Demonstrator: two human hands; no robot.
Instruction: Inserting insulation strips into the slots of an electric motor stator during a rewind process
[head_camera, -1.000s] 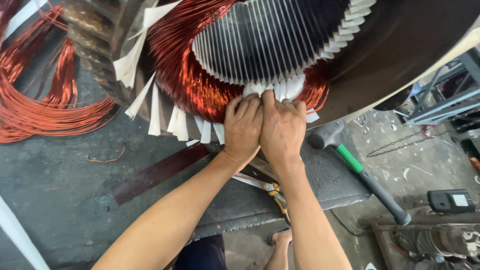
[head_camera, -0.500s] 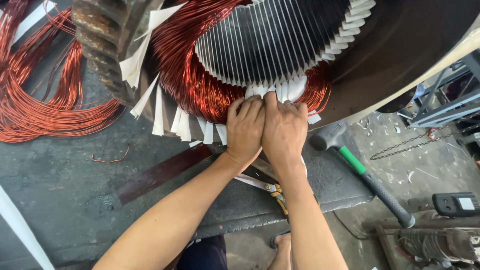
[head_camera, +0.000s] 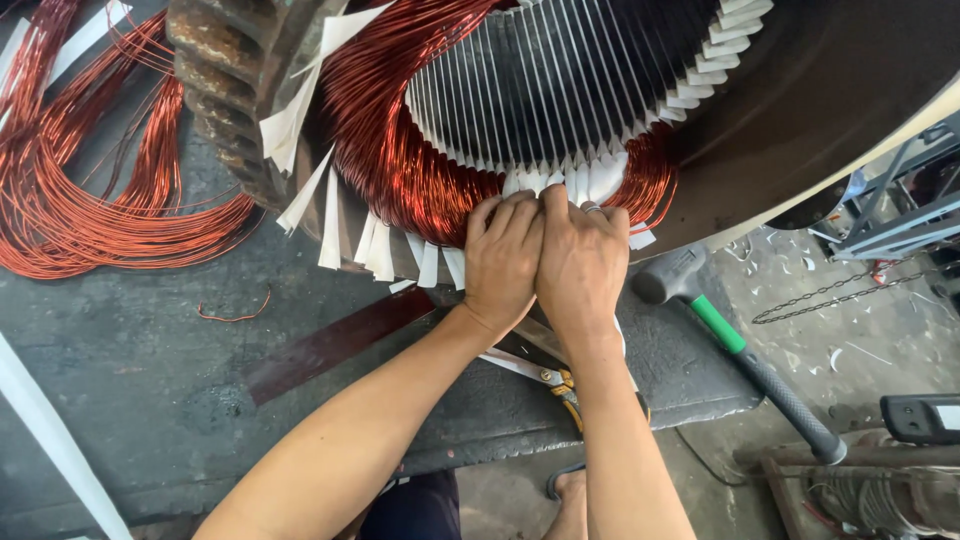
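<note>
Pressing side by side, the left hand (head_camera: 503, 258) and the right hand (head_camera: 583, 262) bear down on the white insulation paper strips (head_camera: 580, 183) that stick out of the slots at the lower rim of the large round motor stator with copper-red wire windings (head_camera: 420, 150). Both grips are closed, fingertips bunched together on the paper and the coil just beneath it. The strips lie directly ahead of the knuckles, their long axis running into the slots, away from the person; the right hand sits slightly nearer them. Beneath the forearms, on the dark grey table (head_camera: 130, 370) near its front edge, lie yellow-handled scissors (head_camera: 560, 382); a green-handled mallet (head_camera: 735, 345) rests at its right edge.
</note>
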